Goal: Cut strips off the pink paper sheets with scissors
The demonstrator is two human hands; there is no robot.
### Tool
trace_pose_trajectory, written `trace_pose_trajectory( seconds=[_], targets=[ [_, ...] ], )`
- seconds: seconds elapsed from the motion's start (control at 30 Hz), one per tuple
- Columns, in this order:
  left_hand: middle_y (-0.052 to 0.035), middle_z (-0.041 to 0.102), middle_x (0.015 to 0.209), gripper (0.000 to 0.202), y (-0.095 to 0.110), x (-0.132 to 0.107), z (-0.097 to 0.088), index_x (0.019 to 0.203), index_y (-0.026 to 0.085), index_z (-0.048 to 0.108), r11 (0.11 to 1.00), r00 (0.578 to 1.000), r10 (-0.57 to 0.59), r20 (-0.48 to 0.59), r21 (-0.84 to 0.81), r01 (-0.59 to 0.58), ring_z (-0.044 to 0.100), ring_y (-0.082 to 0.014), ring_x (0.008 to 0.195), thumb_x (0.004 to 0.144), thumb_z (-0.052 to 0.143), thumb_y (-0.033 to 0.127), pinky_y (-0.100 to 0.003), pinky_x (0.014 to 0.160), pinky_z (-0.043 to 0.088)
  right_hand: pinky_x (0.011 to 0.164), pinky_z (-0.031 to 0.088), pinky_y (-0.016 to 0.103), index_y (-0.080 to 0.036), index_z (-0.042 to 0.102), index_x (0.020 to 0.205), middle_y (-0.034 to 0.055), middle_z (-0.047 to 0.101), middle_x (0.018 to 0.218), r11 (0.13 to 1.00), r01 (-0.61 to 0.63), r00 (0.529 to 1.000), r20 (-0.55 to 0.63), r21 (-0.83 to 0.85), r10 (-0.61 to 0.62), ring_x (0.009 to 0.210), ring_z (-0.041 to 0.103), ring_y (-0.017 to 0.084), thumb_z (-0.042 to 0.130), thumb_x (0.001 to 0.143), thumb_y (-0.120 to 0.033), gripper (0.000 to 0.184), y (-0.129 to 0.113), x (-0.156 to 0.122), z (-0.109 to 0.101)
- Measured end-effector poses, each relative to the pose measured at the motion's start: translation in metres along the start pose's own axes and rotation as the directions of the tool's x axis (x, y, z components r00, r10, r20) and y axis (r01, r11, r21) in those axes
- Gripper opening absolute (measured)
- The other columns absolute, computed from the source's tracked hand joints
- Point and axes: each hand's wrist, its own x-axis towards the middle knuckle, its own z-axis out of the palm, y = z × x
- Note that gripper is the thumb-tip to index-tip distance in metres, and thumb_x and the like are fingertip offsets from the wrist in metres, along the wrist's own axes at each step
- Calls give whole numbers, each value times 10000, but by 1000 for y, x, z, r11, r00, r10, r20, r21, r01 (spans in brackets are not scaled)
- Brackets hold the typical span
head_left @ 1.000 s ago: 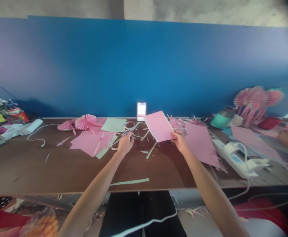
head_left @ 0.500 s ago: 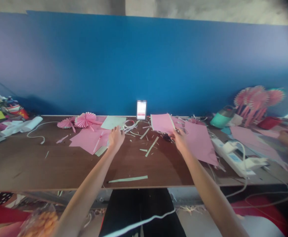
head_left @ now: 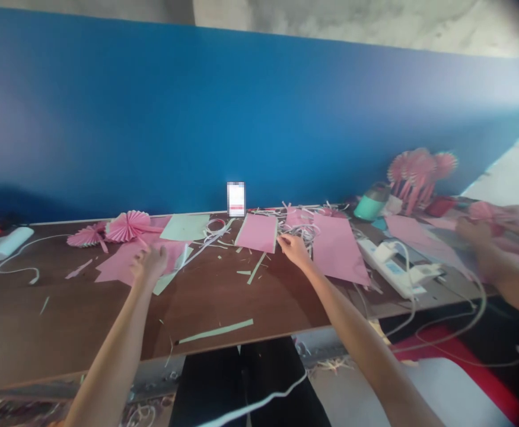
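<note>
Nearest, a white cord (head_left: pixel 263 403) crosses the black trousers (head_left: pixel 212 388) below the counter (head_left: pixel 223 293). Close to the counter's front edge lies a long pale green strip (head_left: pixel 217 331).

Farther in, the left hand (head_left: pixel 149 264) is over some pink paper (head_left: pixel 115 265), fingers loosely spread and bent, with nothing seen in its grasp; whether it touches the paper cannot be told. The right hand (head_left: pixel 292 248) has its fingers drawn together, tips at the right edge of a small pink sheet (head_left: pixel 255 232); whether they pinch it cannot be told. That sheet lies near the middle of the counter, toward the back. Just right of the hand is a larger pink sheet (head_left: pixel 337 246), then a white power strip (head_left: pixel 395 274) with plugs in it. At far right, another person's blurred hand (head_left: pixel 475 237) is near more pink paper (head_left: pixel 413 237).

Toward the back, left to right, are folded pink fans (head_left: pixel 129 225), a pale green sheet (head_left: pixel 184 227), a roll of tape (head_left: pixel 216 225) and a lit phone (head_left: pixel 236 200) standing upright before the blue panel (head_left: pixel 259 118). A green cup (head_left: pixel 370 204) and a cluster of pink rosettes (head_left: pixel 419 167) are at right.
</note>
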Motion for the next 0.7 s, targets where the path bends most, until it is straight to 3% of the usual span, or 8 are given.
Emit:
trace_pose_trajectory(
  seconds=[0.13, 0.37, 0.47, 0.57, 0.7],
  targets=[
    [-247, 541, 1189, 512, 0, -4, -1, 1145, 99, 570, 999, 999, -27, -22, -29, 26, 485, -423, 1072, 884, 243, 396, -519, 820, 380, 618, 425, 295, -223, 642, 772, 42, 639, 623, 991, -11, 995, -102, -136, -3, 593, 589, 202, 421, 858, -442, 323, 6, 4, -3],
    [-157, 598, 1118, 386, -6, 5, 8, 1144, 170, 590, 969, 970, 243, -19, 45, -242, 507, -328, 1048, 838, 371, 257, -445, 861, 399, 727, 439, 321, -234, 663, 938, 63, 701, 845, 964, -83, 976, -218, -254, 27, 769, 626, 226, 462, 811, -267, 240, 24, 9, -2],
    [-147, 514, 1267, 413, -10, 8, 12, 1182, 199, 557, 979, 978, 203, -45, 37, -201, 413, -376, 1163, 863, 359, 369, -504, 908, 359, 729, 439, 322, -230, 665, 934, 63, 701, 852, 961, -71, 975, -222, -266, 10, 769, 623, 222, 457, 808, -256, 245, 26, 10, -2],
    [-200, 398, 1370, 596, -15, 7, 11, 1260, 157, 477, 994, 995, 101, -7, 27, -101, 333, -439, 1225, 815, 398, 545, -585, 921, 313, 713, 441, 318, -227, 665, 938, 63, 702, 861, 962, -67, 971, -239, -264, 3, 758, 622, 218, 448, 810, -258, 254, 26, 10, -2],
    [-246, 426, 1323, 755, -15, 5, 9, 1177, 100, 520, 998, 998, 52, 32, -23, -51, 340, -463, 1218, 708, 459, 688, -584, 898, 329, 712, 442, 320, -220, 669, 925, 67, 706, 859, 964, -66, 972, -235, -257, 4, 753, 625, 222, 455, 805, -262, 249, 25, 10, -2]
  ],
)
